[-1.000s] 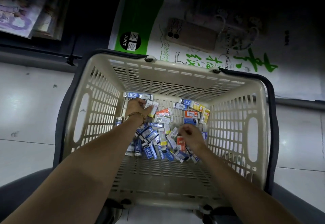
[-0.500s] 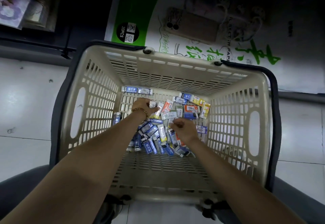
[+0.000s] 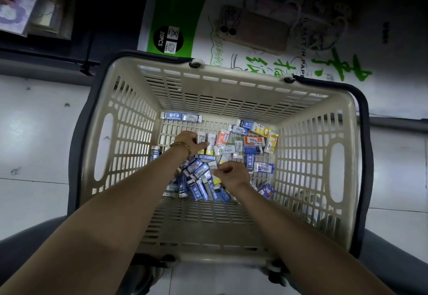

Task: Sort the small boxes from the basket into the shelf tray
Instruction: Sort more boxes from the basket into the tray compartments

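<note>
Both bare forearms run down from the near rim into the beige slatted plastic basket (image 3: 231,100), which sits on the white floor tiles (image 3: 34,132) with its dark handles folded out of the way, leaving the mouth wide open for two-handed picking.

Nearest, the right hand (image 3: 232,175) hovers low over the heap of small blue-and-white cardboard boxes (image 3: 199,179). Its fingers are curled in, tips right by a white box at the heap's edge, but whether they pinch it or only touch it I cannot tell.

Just past that, the left hand (image 3: 188,140), a wooden bead bracelet (image 3: 181,147) on its wrist, curls its fingers and thumb round a few small white boxes (image 3: 209,141), held side by side. That looks like gathering matching ones into a bundle, so one trip carries several.

Farther on lie orange-and-white boxes (image 3: 222,137) and yellow boxes (image 3: 272,138), and a pair of blue boxes (image 3: 180,116) rests against the far wall.

Every box in sight sits inside the basket or in a hand; the shelf tray is not in view. Sorting looks early.

Beyond the basket lies a green-and-white pack of sketch paper (image 3: 178,12), with a brownish-cased phone (image 3: 252,30) resting on it.
</note>
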